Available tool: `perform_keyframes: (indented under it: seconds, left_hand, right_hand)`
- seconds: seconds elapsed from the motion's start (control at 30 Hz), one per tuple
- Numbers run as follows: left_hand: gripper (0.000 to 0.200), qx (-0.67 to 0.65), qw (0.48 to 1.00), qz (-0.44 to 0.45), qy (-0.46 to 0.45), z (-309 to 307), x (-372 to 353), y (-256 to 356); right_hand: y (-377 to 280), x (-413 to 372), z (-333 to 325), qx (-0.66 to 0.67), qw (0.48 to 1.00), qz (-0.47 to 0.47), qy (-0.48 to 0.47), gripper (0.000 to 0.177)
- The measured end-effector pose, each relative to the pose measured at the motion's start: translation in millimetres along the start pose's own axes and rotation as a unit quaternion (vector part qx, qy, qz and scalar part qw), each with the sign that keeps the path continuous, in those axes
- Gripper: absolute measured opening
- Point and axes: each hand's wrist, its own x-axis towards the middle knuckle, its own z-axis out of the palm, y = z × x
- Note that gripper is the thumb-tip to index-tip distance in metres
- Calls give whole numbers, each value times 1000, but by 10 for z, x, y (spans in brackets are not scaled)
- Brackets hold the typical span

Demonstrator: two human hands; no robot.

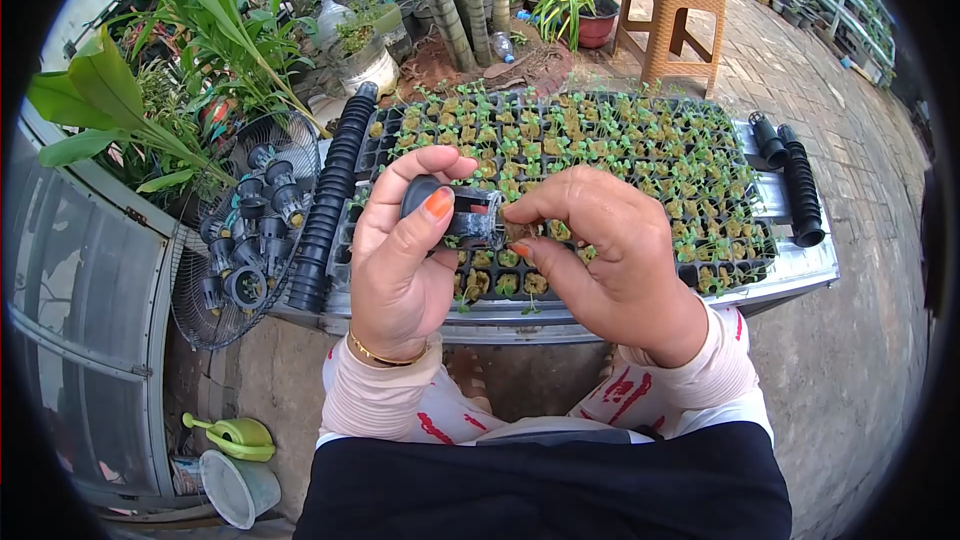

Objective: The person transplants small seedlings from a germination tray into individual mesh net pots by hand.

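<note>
Holding a black cup in the left hand, thumb clamped over it, above the seedling tray's near edge. The right hand pinches a brown seedling plug at the cup's mouth (seemingly mid-insertion). Seating it calls for a gentle, straight push.

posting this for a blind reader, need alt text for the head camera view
A person's left hand holds a small black pot while the right hand pinches a brown plug at its mouth, above a seedling tray full of small green sprouts. A black ribbed hose lies along the tray's left end, beside a wire basket of more black pots.
</note>
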Motion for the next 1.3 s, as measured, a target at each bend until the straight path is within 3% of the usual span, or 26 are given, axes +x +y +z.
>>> perform_keyframes:
  seconds: [0.43, 0.6, 0.93, 1.13, 1.3]
  left_hand:
    - [53, 21, 1000, 0, -13, 83, -25, 60]
    - [58, 25, 999, -5, -35, 60, -22, 83]
    - [54, -51, 997, -53, -39, 21, 28, 103]
    - [62, -8, 999, -48, -21, 19, 42, 101]
    - [53, -24, 998, -50, -32, 13, 43, 102]
  right_hand:
    - [-1, -13, 0, 29, 998, 61, 6, 24]
    - [64, -9, 47, 33, 998, 39, 27, 22]
    - [101, 3, 30, 22, 999, -12, 27, 23]
    - [66, 6, 24, 13, 1000, 6, 24, 20]
    - [67, 6, 38, -15, 999, 21, 32, 17]
